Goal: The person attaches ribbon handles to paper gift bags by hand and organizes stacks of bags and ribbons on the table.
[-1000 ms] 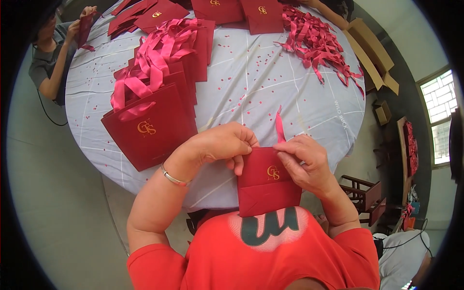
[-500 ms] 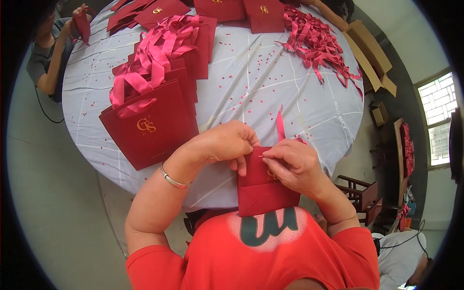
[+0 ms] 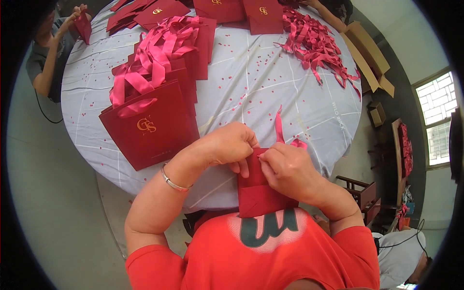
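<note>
A small dark-red paper gift bag (image 3: pixel 253 205) lies at the near edge of the table, its folded bottom against my shirt. My left hand (image 3: pixel 235 145) is closed on the bag's top left corner, thumb and fingers pinching the paper. Over the bag's upper right part, my right hand (image 3: pixel 292 171) is closed in a pinch near the top edge. A tiny pink tip shows at its fingertips, seemingly ribbon; the rest is hidden by the fingers. A pink ribbon (image 3: pixel 279 126) sticks up beyond the bag's top, with a loop beside my right knuckles.
Upright red bags (image 3: pixel 145 128) with pink ribbon handles stand in a row at left. Flat red bags (image 3: pixel 220 10) lie at the far side, beside a heap of loose ribbons (image 3: pixel 314 46). Other people sit around the table; an open carton (image 3: pixel 369 50) stands at right.
My right hand has turned and closed further over the bag, its fingertips now hiding more of the bag's front. My left hand has hardly moved.
</note>
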`<state>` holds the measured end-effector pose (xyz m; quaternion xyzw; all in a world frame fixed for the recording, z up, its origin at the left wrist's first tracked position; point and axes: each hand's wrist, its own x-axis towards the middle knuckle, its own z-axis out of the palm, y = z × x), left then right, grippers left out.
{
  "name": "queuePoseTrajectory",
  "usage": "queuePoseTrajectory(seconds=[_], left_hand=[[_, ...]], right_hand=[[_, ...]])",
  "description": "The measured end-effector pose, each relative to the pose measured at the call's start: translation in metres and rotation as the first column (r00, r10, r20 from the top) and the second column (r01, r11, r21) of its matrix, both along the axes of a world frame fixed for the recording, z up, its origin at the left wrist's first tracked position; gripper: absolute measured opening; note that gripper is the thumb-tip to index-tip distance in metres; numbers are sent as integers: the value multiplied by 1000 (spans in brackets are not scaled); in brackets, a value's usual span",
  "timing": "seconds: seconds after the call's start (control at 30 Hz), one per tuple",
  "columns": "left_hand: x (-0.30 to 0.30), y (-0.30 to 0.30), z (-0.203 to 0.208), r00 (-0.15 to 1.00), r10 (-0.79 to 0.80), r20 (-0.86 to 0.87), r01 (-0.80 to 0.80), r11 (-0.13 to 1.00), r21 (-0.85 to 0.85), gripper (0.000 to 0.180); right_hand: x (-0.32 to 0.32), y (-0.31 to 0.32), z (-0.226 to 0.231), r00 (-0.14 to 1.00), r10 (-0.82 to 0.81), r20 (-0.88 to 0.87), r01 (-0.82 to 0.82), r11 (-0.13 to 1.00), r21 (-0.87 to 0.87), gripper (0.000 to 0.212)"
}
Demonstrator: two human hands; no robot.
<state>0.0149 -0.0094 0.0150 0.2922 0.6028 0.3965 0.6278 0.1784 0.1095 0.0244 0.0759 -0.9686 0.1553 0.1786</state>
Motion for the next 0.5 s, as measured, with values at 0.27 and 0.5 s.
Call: queuePoseTrajectory(seconds=[0.27, 0.5], left_hand=[[7, 4, 1, 998, 15, -60, -14, 1000, 22, 21], [5, -4, -5, 1000, 7, 24, -8, 1000, 13, 18]], right_hand=[[-9, -30, 10, 966, -129, 225, 19, 900, 435, 12], [-33, -5, 24, 824, -48, 565, 33, 999, 38, 10]])
